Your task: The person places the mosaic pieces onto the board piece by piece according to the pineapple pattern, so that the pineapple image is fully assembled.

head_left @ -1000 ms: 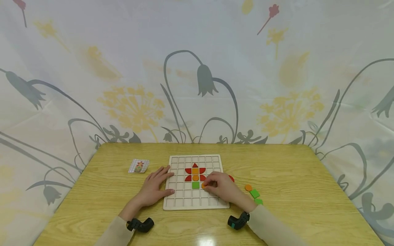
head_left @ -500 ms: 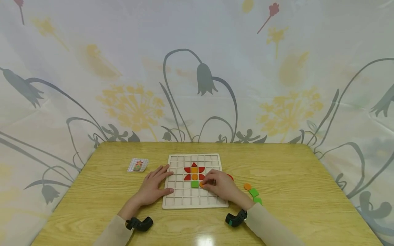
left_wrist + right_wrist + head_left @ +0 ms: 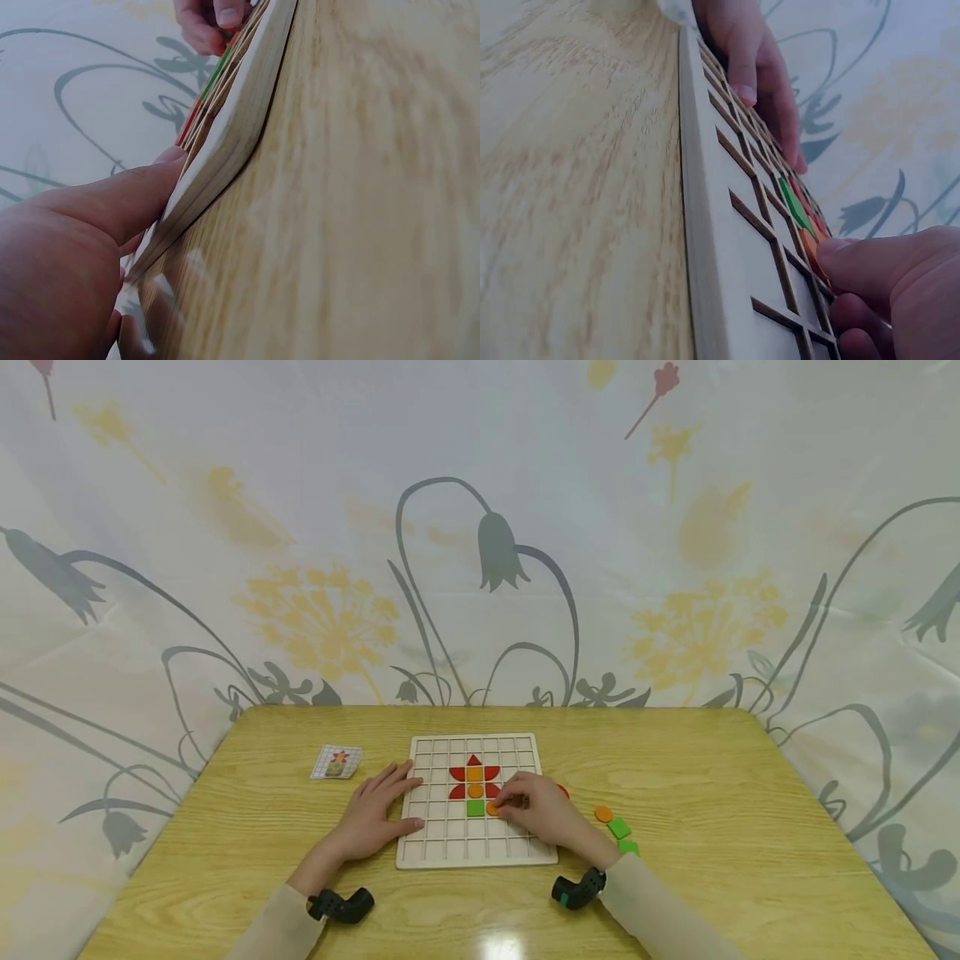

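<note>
A pale wooden grid board (image 3: 444,852) lies on the table, bearing a red and orange flower of flat pieces above a green square (image 3: 476,808). My right hand (image 3: 546,812) pinches an orange disc (image 3: 492,808) in the cell just right of that square. In the right wrist view, the thumb lies against the orange disc (image 3: 810,246), covering part of it. My left hand (image 3: 375,814) rests at the board's left edge, fingers spread and thumb on the grid. The left wrist view shows this thumb (image 3: 142,184) over the rim.
A small pattern card (image 3: 337,762) with a printed flower lies left of the board. To the right are a loose orange disc (image 3: 603,814), a green piece (image 3: 618,828) and another beside the sleeve. A red piece (image 3: 564,791) shows partly behind my right hand.
Hardly anything differs. The right hand keeps its pinch on the orange disc beside the green square, and the left hand stays put; the head view has shifted slightly.
</note>
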Tool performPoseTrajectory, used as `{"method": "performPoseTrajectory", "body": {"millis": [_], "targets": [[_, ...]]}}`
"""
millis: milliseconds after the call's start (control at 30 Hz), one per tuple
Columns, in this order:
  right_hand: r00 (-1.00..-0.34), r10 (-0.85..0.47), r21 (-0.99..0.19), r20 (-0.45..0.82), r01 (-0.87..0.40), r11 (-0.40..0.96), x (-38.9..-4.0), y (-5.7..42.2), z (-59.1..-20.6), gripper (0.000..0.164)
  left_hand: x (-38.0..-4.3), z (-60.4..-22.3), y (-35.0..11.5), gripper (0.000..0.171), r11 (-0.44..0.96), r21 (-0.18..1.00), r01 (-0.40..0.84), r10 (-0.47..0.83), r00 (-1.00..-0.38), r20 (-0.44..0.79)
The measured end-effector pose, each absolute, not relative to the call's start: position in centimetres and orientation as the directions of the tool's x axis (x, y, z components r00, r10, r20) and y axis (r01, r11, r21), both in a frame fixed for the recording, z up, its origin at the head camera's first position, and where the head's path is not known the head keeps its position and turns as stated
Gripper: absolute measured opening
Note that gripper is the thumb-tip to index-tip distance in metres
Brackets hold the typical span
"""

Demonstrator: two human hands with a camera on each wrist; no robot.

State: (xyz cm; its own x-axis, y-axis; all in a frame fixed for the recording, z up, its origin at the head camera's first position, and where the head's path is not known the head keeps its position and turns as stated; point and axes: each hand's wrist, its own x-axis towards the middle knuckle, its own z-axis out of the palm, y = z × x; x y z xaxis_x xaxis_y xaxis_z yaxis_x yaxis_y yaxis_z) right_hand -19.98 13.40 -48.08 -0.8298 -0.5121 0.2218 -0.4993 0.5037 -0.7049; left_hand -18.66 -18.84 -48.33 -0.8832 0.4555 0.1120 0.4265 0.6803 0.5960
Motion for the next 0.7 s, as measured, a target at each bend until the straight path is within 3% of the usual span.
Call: {"method": "performPoseTrajectory", "body": {"millis": [300,700], "targets": [[-0.839,-0.425,-0.725,0.340,-0.521,0.450,-20.2,16.1,-47.3,0.007,-18.7,-48.6,-18.8,0.064,0.682,0.585,0.439,0.455,-0.881,0.130],[-0.934,-0.312,-0.749,0.173,-0.331,0.574,-19.9,24.5,-47.3,0.009,-18.6,-48.3,-18.8,0.065,0.681,0.583,0.444,0.460,-0.878,0.132]]}}
